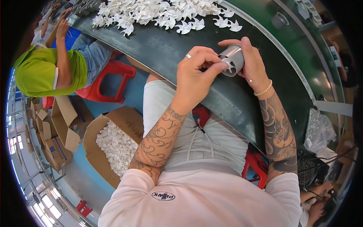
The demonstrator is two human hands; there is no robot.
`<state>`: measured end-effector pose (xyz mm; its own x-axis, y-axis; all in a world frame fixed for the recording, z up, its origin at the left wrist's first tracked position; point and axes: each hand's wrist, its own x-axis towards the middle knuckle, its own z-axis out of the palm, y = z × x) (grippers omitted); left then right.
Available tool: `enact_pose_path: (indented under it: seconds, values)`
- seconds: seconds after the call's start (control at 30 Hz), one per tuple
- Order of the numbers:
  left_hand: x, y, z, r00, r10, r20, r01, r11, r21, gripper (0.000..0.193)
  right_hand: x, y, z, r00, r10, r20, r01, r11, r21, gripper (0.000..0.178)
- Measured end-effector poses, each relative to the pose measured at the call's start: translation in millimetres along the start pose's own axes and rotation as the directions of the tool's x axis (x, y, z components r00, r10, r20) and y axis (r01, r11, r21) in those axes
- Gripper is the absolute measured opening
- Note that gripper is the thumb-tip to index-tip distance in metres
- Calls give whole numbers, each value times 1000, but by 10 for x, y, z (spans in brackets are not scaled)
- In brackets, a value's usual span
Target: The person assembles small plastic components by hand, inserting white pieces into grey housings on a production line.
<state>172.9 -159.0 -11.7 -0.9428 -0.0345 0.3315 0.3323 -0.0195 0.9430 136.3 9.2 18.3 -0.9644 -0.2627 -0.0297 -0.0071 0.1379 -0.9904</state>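
Observation:
Above the dark green bench [166,53], my right hand [251,62] is wrapped round a short silver metal cylinder [235,56], its open end tilted toward my left hand. A small white fan blade wheel [228,65] shows at that open end. My left hand [202,70] pinches the white fan wheel between thumb and forefinger at the cylinder's mouth. How deep the wheel sits inside cannot be made out. A large heap of loose white fan wheels [162,13] lies along the far side of the bench, with a few lying apart at its near edge.
Another silver cylinder [280,20] stands on the green conveyor belt at far right, behind a metal rail [272,38]. A cardboard box [94,140] of white parts is at my left. A co-worker in a green shirt [49,72] sits on a red stool [113,81].

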Motion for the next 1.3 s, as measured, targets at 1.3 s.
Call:
enact_pose_path:
  seconds: [1.3]
  values:
    - [224,-15,-191,949,-108,296,148,982,-117,20,2,-31,-148,975,-8,221,-23,991,135,48]
